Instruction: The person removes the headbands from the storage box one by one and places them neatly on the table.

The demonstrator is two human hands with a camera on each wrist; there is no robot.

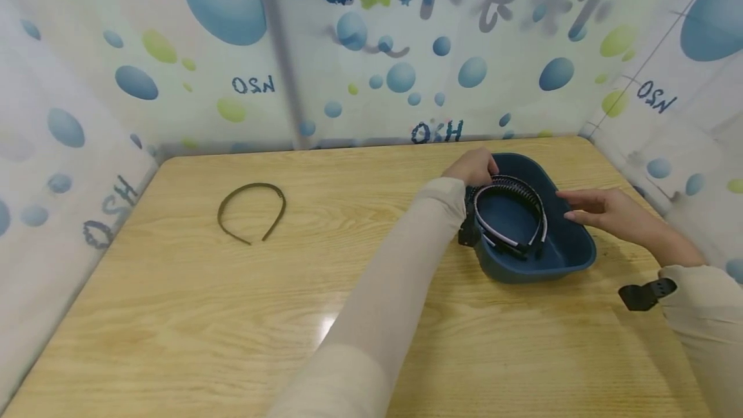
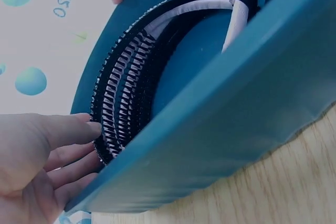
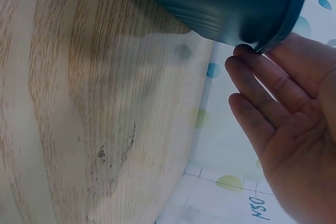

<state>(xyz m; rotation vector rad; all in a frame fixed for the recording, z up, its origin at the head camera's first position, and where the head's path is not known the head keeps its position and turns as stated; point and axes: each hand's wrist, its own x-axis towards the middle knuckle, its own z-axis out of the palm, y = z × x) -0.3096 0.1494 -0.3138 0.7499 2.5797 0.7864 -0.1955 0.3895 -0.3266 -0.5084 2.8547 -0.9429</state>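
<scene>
A dark blue basin stands at the right of the table with several black and whitish headbands in it, some with ridged or toothed bands. My left hand reaches over its far left rim. In the left wrist view, the thumb and fingers of that hand hold the outer headband at its curve. My right hand pinches the right rim, thumb on the inner side. In the right wrist view, fingertips touch the basin's outside under the rim.
A thin dark headband lies alone on the left part of the wooden table. Cloth walls printed with blue and green dots border the table at the back and sides.
</scene>
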